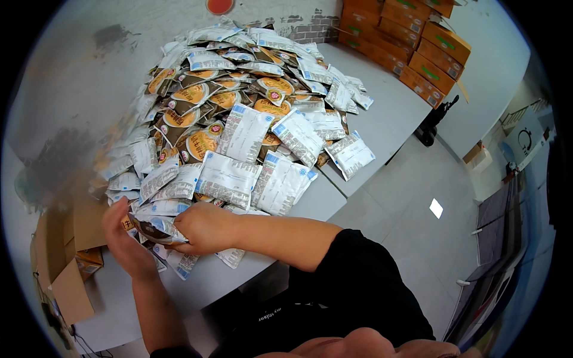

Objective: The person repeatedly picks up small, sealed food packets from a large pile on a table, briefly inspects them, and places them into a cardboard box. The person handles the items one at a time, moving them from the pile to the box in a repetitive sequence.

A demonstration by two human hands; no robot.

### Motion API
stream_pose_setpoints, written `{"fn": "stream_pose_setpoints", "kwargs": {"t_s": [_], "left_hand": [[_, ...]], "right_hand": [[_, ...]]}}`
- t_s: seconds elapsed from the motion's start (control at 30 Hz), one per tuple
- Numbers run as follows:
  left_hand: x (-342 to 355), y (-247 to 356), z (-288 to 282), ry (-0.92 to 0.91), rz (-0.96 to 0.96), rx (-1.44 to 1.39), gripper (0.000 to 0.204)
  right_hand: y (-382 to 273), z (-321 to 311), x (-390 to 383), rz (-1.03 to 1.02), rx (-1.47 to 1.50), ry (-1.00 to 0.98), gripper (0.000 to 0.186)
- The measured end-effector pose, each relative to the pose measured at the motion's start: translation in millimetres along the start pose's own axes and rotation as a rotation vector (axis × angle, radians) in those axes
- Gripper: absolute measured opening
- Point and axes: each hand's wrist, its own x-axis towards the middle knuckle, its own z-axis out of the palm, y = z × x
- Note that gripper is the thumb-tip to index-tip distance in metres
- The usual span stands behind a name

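A large heap of sealed packets [230, 179] covers the table, some with white printed backs up, others showing brown fronts with an orange round picture. At the heap's near left edge, a brown and white packet [156, 229] is in my right hand [206, 229], whose fingers are closed on its right end. My left hand [126, 241] stands upright at the packet's other end, its fingers stretched out along it and its palm turned toward it. Whether the left fingertips press on the packet is hard to make out. More packets lie under and just beyond both hands.
An open cardboard box [71, 292] with an orange carton [89, 262] inside stands at the left. Orange cartons [412, 45] are stacked at the far right of the grey table [382, 128]. A scuffed wall rises behind the heap; tiled floor [412, 221] lies to the right.
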Motion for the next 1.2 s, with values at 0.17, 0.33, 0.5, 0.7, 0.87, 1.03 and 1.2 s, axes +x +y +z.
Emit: {"fn": "stream_pose_setpoints", "kwargs": {"t_s": [0.17,0.33,0.5,0.7,0.87,1.03,1.2], "left_hand": [[0,24,3,-0.418,0.188,0.276,0.037],[-19,-3,-19,-0.108,-0.371,-0.023,0.023],[-18,13,7,0.196,-0.683,-0.208,0.026],[-44,38,25,-0.004,-0.507,-0.517,0.022],[-48,25,15,-0.125,-0.365,-0.320,0.023],[-34,38,21,0.137,-0.805,-0.572,0.021],[-59,19,8,-0.091,-0.475,-0.412,0.019]], "right_hand": [[10,8,-4,-0.116,-0.045,0.046,0.041],[-4,-11,1,-0.026,0.162,0.126,0.045],[-6,-15,-4,-0.041,0.412,0.385,0.044],[0,-15,-2,0.140,0.752,0.304,0.032],[9,-3,4,0.191,0.888,0.373,0.032],[-6,-10,-2,0.184,0.640,0.446,0.032],[6,-10,3,0.234,0.890,0.316,0.038]]}}
